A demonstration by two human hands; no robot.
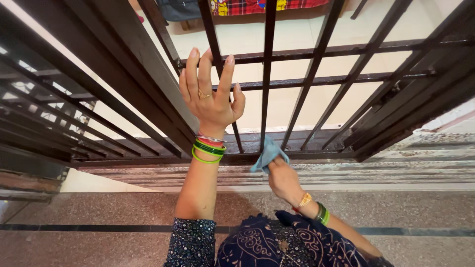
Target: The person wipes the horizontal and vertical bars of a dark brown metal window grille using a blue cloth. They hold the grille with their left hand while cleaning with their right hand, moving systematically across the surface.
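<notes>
My left hand point(210, 94) is raised with its fingers spread, resting flat against a vertical bar of a dark metal grille gate point(316, 79). It wears a ring, and green and red bangles sit at the wrist. My right hand point(282, 178) is lower, closed around a light blue cloth point(267, 152). The cloth is pressed against the foot of a bar where it meets the gate's bottom rail point(297, 146). A gold bracelet and green bangles show on the right wrist.
A second grille panel point(59, 113) stands folded at the left. Beyond the bars lie a pale tiled floor point(297, 34) and a chequered red cloth point(247, 6). A grooved stone threshold point(346, 173) and speckled reddish floor point(99, 212) are near me.
</notes>
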